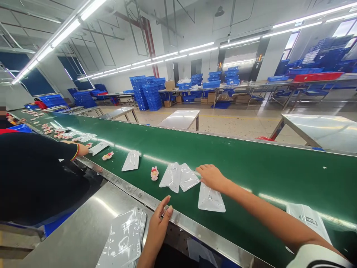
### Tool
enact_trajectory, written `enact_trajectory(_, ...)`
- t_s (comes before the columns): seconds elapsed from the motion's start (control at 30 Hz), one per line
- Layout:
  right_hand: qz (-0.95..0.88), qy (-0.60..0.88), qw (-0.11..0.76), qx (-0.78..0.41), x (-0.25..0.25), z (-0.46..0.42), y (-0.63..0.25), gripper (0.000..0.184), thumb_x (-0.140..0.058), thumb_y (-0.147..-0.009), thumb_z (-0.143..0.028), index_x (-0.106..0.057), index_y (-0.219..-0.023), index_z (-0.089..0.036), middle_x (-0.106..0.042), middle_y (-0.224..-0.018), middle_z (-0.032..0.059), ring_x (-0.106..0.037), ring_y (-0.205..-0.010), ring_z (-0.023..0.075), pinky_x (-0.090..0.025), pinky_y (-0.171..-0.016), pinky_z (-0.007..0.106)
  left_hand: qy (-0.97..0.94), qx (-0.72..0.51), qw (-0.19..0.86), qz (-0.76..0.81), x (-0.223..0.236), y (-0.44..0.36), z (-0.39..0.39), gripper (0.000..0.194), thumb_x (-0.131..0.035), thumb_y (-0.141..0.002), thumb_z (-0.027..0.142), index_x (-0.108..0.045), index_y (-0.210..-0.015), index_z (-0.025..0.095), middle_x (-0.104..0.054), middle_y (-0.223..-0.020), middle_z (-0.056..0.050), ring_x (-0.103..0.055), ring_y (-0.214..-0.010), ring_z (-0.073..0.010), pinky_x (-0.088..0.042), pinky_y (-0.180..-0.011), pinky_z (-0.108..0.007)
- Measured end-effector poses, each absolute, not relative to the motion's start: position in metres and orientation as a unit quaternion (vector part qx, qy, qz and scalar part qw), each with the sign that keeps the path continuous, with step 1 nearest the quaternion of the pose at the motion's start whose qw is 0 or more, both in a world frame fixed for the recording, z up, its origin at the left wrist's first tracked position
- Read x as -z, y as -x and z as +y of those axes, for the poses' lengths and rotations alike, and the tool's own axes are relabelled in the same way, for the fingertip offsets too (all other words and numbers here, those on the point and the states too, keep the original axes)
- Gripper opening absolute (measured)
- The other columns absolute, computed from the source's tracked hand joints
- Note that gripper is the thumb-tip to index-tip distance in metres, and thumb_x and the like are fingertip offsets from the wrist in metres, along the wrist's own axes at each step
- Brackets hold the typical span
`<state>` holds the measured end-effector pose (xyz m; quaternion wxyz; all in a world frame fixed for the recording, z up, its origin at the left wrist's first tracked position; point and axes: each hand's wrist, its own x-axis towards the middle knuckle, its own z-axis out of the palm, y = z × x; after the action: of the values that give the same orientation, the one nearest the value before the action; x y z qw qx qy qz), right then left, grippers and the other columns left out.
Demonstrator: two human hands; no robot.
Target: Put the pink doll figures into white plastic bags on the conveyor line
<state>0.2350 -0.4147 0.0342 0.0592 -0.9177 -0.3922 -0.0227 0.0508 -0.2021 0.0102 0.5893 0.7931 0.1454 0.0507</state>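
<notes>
My right hand [212, 177] is over the belt with its fingers bent around the top end of a white plastic pouch [211, 199]. The fingertips are partly hidden, and the pouch lies flat below the hand. Two more white pouches [170, 176] overlap just left of it. Close to the belt's metal edge, my left hand [159, 227] is held with thumb and forefinger apart and nothing between them. Below and left of that hand is a stack of white pouches [122, 238]. A small pink doll figure with bunny ears [154, 174] sits on the belt.
The green conveyor belt [240, 156] runs across the view. A co-worker in a dark shirt [36, 175] reaches onto it at left, near pouches and several doll figures. Another pouch [309, 219] lies under my right forearm. A steel table [80, 219] adjoins the belt.
</notes>
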Motion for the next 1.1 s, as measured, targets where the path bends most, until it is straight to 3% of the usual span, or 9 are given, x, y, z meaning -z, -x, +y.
enact_trajectory(0.13, -0.503, 0.863, 0.002, 0.05, -0.018, -0.372, -0.213, 0.027, -0.06, -0.075, -0.031, -0.06, -0.094, -0.012, -0.061, -0.096, 0.0133, -0.051, -0.096, 0.0288, -0.034, -0.085, 0.04, -0.811, -0.054, 0.563, 0.149, -0.014, -0.049, -0.208, 0.047, -0.048, -0.083, 0.044, -0.049, -0.124, 0.022, -0.047, -0.135, -0.006, -0.039, -0.126, -0.0227, -0.03, -0.106, -0.04)
enact_trajectory(0.33, -0.488, 0.871, -0.037, 0.041, -0.027, -0.374, -0.205, 0.017, -0.046, -0.08, -0.014, -0.06, -0.089, -0.01, -0.064, -0.084, 0.0127, -0.059, -0.078, 0.0242, -0.038, -0.069, 0.033, -0.836, -0.068, 0.53, 0.125, -0.018, -0.047, -0.213, 0.042, -0.049, -0.083, 0.037, -0.051, -0.123, 0.024, -0.049, -0.133, -0.006, -0.041, -0.124, -0.0237, -0.03, -0.105, -0.041)
enact_trajectory(0.5, -0.554, 0.833, 0.005, 0.012, -0.102, -0.411, -0.169, 0.017, -0.044, -0.078, -0.017, -0.059, -0.084, -0.016, -0.063, -0.066, 0.0056, -0.058, -0.058, 0.0191, -0.031, -0.052, 0.028, -0.856, -0.059, 0.512, -0.025, -0.046, -0.053, -0.235, 0.08, -0.068, -0.069, 0.025, -0.028, -0.139, 0.026, -0.028, -0.147, -0.004, -0.024, -0.134, -0.0252, -0.018, -0.111, -0.04)
enact_trajectory(0.57, -0.62, 0.784, 0.029, -0.012, -0.128, -0.413, -0.149, 0.016, -0.047, -0.076, -0.019, -0.061, -0.083, -0.017, -0.064, -0.068, 0.005, -0.058, -0.06, 0.0188, -0.031, -0.052, 0.028, -0.848, -0.027, 0.526, -0.065, -0.06, -0.058, -0.244, 0.087, -0.072, -0.063, 0.022, -0.03, -0.139, 0.025, -0.032, -0.145, -0.005, -0.027, -0.132, -0.0281, -0.021, -0.11, -0.04)
enact_trajectory(0.67, -0.681, 0.725, 0.083, -0.059, -0.147, -0.394, -0.141, 0.019, -0.05, -0.075, -0.018, -0.062, -0.089, -0.019, -0.066, -0.074, 0.0031, -0.059, -0.066, 0.0174, -0.033, -0.055, 0.026, -0.809, 0.034, 0.585, -0.056, -0.067, -0.061, -0.249, 0.06, -0.066, -0.069, 0.022, -0.05, -0.127, 0.021, -0.053, -0.13, -0.007, -0.046, -0.118, -0.029, -0.037, -0.099, -0.038)
enact_trajectory(0.77, -0.676, 0.7, 0.16, -0.167, -0.143, -0.358, -0.169, 0.02, -0.053, -0.078, -0.025, -0.063, -0.095, -0.022, -0.067, -0.079, -0.0004, -0.06, -0.068, 0.014, -0.037, -0.058, 0.022, -0.745, 0.052, 0.663, 0.051, -0.054, -0.057, -0.241, 0.034, -0.059, -0.077, 0.033, -0.065, -0.105, 0.014, -0.067, -0.107, -0.009, -0.057, -0.103, -0.0282, -0.044, -0.088, -0.037)
enact_trajectory(0.9, -0.455, 0.825, 0.247, -0.226, -0.116, -0.302, -0.234, 0.029, -0.041, -0.088, -0.036, -0.061, -0.096, -0.019, -0.067, -0.077, 0.0026, -0.06, -0.063, 0.0126, -0.04, -0.059, 0.022, -0.609, -0.007, 0.761, 0.224, -0.028, -0.042, -0.223, 0.044, -0.066, -0.068, 0.047, -0.067, -0.097, 0.013, -0.071, -0.089, -0.01, -0.063, -0.09, -0.0277, -0.046, -0.083, -0.038)
enact_trajectory(1.0, -0.404, 0.85, 0.235, -0.243, -0.089, -0.273, -0.265, 0.034, -0.04, -0.089, -0.034, -0.063, -0.075, -0.013, -0.062, -0.057, 0.0054, -0.057, -0.051, 0.0143, -0.041, -0.053, 0.024, -0.545, -0.102, 0.789, 0.265, -0.019, -0.035, -0.215, 0.049, -0.074, -0.059, 0.044, -0.067, -0.097, 0.015, -0.071, -0.092, -0.009, -0.063, -0.091, -0.0268, -0.046, -0.084, -0.037)
enact_trajectory(1.1, -0.414, 0.834, 0.257, -0.26, -0.069, -0.262, -0.269, 0.027, -0.052, -0.083, -0.03, -0.057, -0.061, -0.014, -0.057, -0.049, 0.0015, -0.054, -0.046, 0.0124, -0.041, -0.05, 0.022, -0.543, -0.135, 0.788, 0.255, -0.016, -0.034, -0.21, 0.043, -0.076, -0.057, 0.043, -0.068, -0.087, 0.012, -0.071, -0.079, -0.009, -0.064, -0.079, -0.0249, -0.048, -0.074, -0.033)
